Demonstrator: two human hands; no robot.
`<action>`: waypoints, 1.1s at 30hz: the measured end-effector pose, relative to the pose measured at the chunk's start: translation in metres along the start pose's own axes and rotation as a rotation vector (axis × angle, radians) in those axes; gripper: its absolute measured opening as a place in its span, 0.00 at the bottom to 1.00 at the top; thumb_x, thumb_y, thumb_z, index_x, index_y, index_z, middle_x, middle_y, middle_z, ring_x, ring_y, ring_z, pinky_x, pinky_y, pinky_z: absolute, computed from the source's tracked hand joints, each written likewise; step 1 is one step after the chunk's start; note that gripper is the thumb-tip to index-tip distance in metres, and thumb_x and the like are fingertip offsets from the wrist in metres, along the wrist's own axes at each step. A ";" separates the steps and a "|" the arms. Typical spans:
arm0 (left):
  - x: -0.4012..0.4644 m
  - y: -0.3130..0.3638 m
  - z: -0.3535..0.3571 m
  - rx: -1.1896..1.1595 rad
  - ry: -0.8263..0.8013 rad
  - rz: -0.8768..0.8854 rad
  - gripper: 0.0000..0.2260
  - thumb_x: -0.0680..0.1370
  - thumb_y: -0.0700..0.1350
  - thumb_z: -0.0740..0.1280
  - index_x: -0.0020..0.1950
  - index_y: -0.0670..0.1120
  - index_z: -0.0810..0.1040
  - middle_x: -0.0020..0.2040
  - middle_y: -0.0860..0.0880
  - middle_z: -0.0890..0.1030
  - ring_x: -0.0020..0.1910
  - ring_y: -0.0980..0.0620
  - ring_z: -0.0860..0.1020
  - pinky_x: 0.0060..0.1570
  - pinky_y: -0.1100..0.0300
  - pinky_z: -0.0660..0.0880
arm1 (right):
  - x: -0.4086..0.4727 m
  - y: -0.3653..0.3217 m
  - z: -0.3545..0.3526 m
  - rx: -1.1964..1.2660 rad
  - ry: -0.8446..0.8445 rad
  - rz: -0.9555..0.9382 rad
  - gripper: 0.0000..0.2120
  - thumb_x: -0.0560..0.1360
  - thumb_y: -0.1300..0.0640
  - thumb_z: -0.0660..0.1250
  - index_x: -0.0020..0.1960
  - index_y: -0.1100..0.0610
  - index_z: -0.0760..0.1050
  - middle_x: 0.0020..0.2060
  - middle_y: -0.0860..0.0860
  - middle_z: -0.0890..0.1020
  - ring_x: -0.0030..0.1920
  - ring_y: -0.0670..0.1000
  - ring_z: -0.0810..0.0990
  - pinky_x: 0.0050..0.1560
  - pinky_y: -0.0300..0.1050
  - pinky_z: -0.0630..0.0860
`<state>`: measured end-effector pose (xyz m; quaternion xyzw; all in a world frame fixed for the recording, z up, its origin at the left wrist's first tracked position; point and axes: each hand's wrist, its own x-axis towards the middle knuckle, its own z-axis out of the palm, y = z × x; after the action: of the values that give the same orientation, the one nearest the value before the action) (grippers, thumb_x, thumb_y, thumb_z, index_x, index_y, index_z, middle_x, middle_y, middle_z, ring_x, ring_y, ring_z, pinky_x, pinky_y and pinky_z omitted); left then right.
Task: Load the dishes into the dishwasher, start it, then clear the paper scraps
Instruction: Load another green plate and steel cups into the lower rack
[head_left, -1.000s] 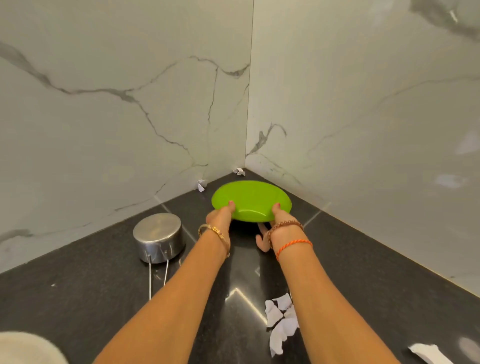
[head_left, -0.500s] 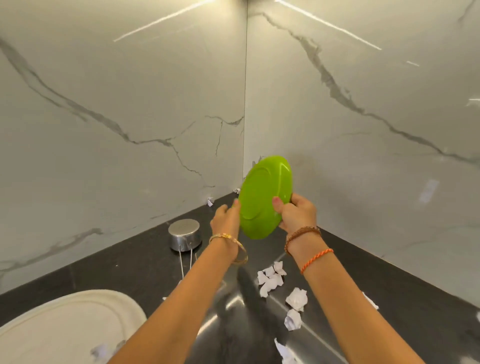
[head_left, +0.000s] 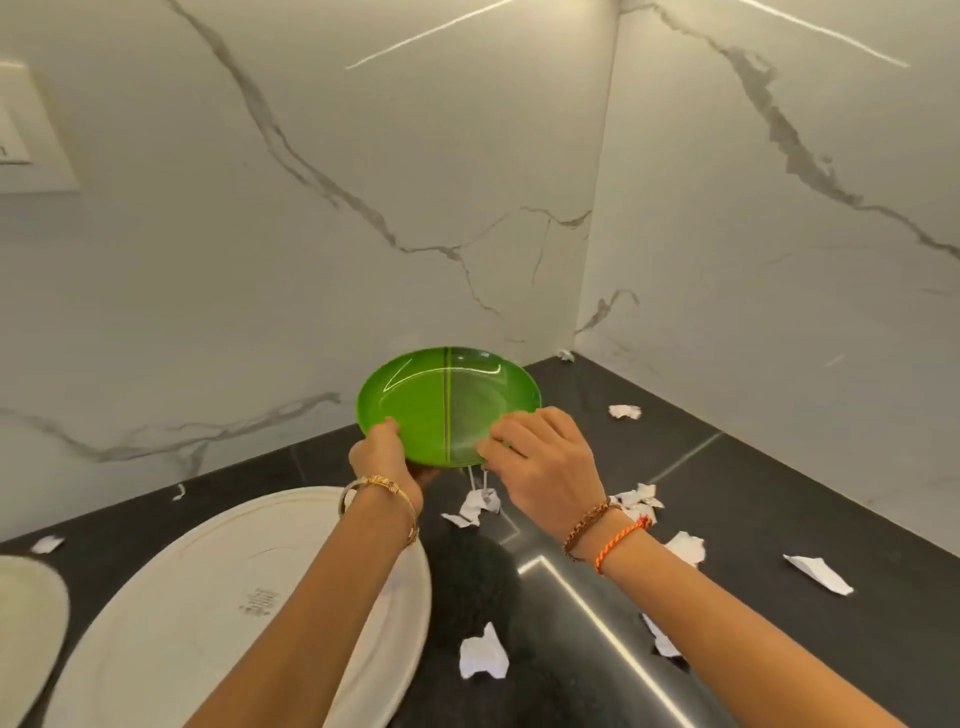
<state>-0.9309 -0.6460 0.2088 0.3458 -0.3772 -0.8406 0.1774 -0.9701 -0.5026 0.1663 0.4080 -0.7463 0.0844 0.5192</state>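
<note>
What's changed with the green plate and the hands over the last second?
The green plate was lifted off the black counter, tipped up on edge, and is now held level again, face up, nearer the person. The left hand grips its near-left rim; the right hand has shifted so its fingers lie over the near-right rim. Paper scraps stay scattered on the counter.

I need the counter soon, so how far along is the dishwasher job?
Nothing looks finished, and no dishwasher is in view. In hand: the round green plastic plate is held above the black stone counter, left hand gripping its near rim, right hand at its right edge. Left: the large white oval platter on the counter, starting the machine, and the torn white paper scraps.
</note>
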 end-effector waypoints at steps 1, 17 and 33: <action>0.001 0.004 -0.006 -0.013 0.043 0.014 0.15 0.79 0.39 0.59 0.66 0.40 0.67 0.62 0.38 0.73 0.54 0.40 0.74 0.44 0.44 0.73 | -0.001 -0.002 0.007 0.036 -0.003 0.052 0.10 0.67 0.61 0.68 0.47 0.52 0.76 0.44 0.48 0.77 0.45 0.49 0.75 0.48 0.43 0.67; 0.089 0.026 -0.054 0.329 0.207 0.398 0.14 0.72 0.33 0.62 0.28 0.44 0.67 0.29 0.48 0.69 0.30 0.50 0.68 0.34 0.59 0.67 | 0.001 -0.024 0.130 0.245 -1.022 1.148 0.28 0.74 0.46 0.66 0.64 0.65 0.67 0.63 0.61 0.70 0.64 0.61 0.68 0.60 0.49 0.68; 0.045 0.028 -0.037 0.212 0.177 0.347 0.15 0.77 0.41 0.63 0.30 0.44 0.68 0.31 0.49 0.70 0.32 0.50 0.70 0.34 0.61 0.74 | 0.008 0.018 0.076 0.462 -0.388 1.484 0.02 0.68 0.60 0.69 0.40 0.57 0.79 0.33 0.54 0.77 0.38 0.55 0.75 0.39 0.40 0.68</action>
<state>-0.9347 -0.7081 0.1924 0.3647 -0.5003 -0.7195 0.3146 -1.0373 -0.5364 0.1443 -0.0902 -0.8636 0.4876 0.0912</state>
